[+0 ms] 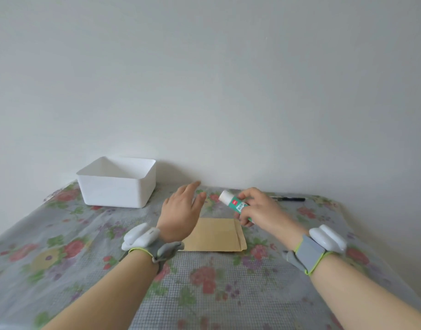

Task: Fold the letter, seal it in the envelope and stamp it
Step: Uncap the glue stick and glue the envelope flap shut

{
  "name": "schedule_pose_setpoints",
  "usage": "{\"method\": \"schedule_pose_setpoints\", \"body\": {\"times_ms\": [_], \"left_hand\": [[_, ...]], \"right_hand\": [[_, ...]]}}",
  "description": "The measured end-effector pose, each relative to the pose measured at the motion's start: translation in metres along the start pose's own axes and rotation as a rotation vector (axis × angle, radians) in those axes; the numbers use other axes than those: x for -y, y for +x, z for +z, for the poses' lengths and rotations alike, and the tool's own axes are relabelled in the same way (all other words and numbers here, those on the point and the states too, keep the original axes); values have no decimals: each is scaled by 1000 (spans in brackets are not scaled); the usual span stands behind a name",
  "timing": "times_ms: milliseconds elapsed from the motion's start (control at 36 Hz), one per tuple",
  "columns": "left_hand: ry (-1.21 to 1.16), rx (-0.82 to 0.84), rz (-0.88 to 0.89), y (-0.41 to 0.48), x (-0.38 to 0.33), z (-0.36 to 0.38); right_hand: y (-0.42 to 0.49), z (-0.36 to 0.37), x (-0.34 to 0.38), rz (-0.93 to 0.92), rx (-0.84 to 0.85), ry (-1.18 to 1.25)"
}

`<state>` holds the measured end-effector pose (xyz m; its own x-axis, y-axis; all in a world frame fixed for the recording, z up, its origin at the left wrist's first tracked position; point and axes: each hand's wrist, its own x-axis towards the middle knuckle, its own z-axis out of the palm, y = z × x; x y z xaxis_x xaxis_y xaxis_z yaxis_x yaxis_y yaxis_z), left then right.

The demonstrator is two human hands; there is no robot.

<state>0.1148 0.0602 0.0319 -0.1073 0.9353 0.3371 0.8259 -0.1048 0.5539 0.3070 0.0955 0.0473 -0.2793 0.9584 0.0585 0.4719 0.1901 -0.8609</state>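
Floral table [61, 270], white bin [114, 189], envelope [216, 236], right hand [259, 210] grips glue stick [235, 203]

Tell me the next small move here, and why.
Probably bring the left hand to the glue stick and pull off its white cap: the right hand grips the stick capped, the left is open beside it, and the envelope lies below.

Grey, lime-edged wristbands [308, 253] with white pods [327, 239]
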Motion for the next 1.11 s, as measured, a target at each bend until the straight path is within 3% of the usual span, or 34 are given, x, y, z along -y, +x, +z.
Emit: {"method": "schedule_pose_setpoints", "body": {"times_ms": [250, 472, 722, 861, 1111], "left_hand": [[-104, -19, 169, -21, -22, -9], [-111, 69, 187, -28, -28, -11], [-77, -65, 187, -34, -32, -9], [38, -124, 61, -32, -27, -15], [40, -16, -147, -19, -14, -15]], "right_hand": [[-34, 9, 21, -137, 115, -144], [-47, 9, 27, -111, 136, -55], [-57, 21, 36, -42, 314, 69], [-59, 25, 42, -111, 258, -290], [-54, 37, 38, -306, 105, -769]]}}
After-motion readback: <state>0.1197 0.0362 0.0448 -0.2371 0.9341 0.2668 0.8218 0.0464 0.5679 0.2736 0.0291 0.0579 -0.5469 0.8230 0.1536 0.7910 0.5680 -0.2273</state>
